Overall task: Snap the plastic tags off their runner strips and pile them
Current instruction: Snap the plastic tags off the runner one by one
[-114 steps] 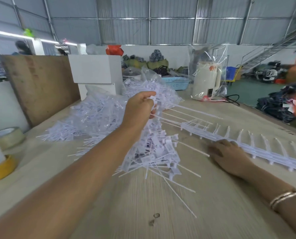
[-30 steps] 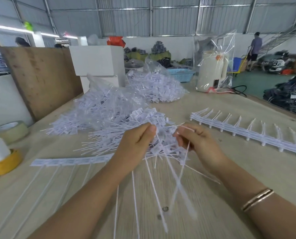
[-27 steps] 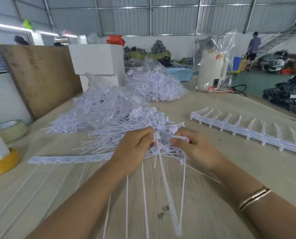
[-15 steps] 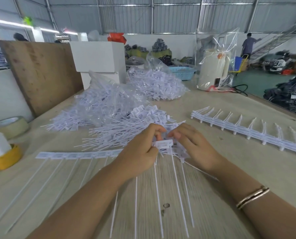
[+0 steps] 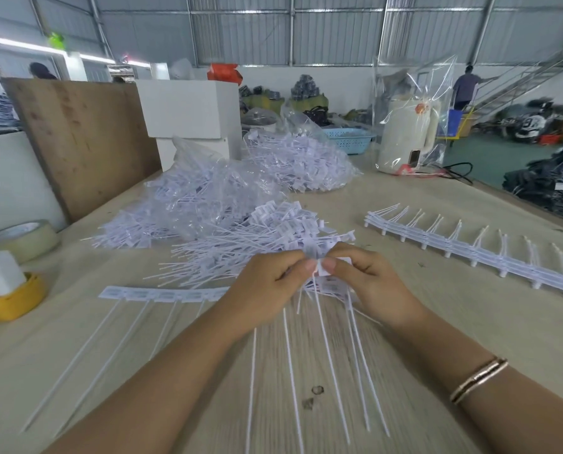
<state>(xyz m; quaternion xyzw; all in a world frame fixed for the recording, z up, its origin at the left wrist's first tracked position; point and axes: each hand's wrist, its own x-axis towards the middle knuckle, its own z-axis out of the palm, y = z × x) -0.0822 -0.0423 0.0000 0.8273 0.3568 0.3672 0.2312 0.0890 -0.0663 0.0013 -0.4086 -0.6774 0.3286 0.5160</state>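
Both our left hand (image 5: 267, 290) and right hand (image 5: 368, 283) pinch the thin white plastic tag strip (image 5: 324, 273) at its heads; light, bendy stuff, so grip right by the joint. Loose pile (image 5: 241, 253) at 12 o'clock.

I see both hands, left hand (image 5: 267, 286) and right hand (image 5: 368, 283), pinching a tag strip (image 5: 165, 293) over the tabletop (image 5: 470, 309), loose tags pile (image 5: 257, 237) beyond.

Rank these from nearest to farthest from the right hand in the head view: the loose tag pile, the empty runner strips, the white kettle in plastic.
From the right hand:
1. Loose tag pile, just beyond and left of the fingers.
2. Empty runner strips, off to the right on the table.
3. White kettle in plastic, far back right.
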